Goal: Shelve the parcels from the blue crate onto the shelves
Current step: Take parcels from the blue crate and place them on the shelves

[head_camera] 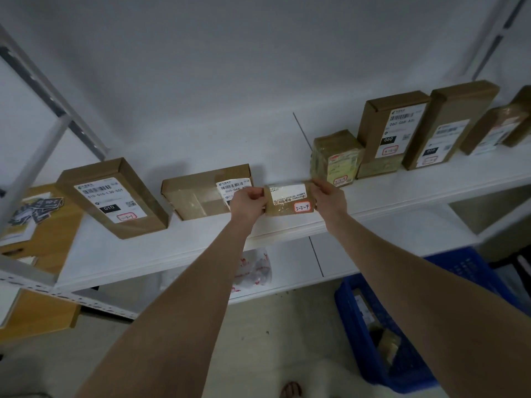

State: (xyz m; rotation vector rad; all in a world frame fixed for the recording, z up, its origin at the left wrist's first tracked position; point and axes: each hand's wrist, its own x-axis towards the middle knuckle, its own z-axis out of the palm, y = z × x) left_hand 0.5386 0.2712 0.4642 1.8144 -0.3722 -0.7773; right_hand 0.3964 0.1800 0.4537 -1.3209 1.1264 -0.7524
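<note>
Holding a small parcel (288, 201) at the front edge of the white shelf (402, 196), one hand at each end.

Left hand (249, 202): fingers curled round the parcel's left end, grip closed on it.
Right hand (327, 198): fingertips pinching the right end, grip likewise closed on the parcel.

Parcel: squat brown cardboard block under glossy tape, with a white printed label on its face. A red-bordered tag at its lower right is handwritten "3-3-4". Cannot tell whether its base rests on the shelf board or hangs just above it.

Same shelf, left to right:
- tall flat carton (115, 196), matte cardboard, black "010" patch on its label;
- wide carton (198, 196) just beside the left hand, clear tape across its front, label partly hidden by that hand;
- yellowish block (336, 159), wrinkled shiny wrap;
- two slim upright cartons (390, 133), side by side.

Lower shelf: translucent plastic bag (253, 268) with red print.

Floor, lower right: blue crate (353, 320), perforated plastic walls, brown parcels inside.
</note>
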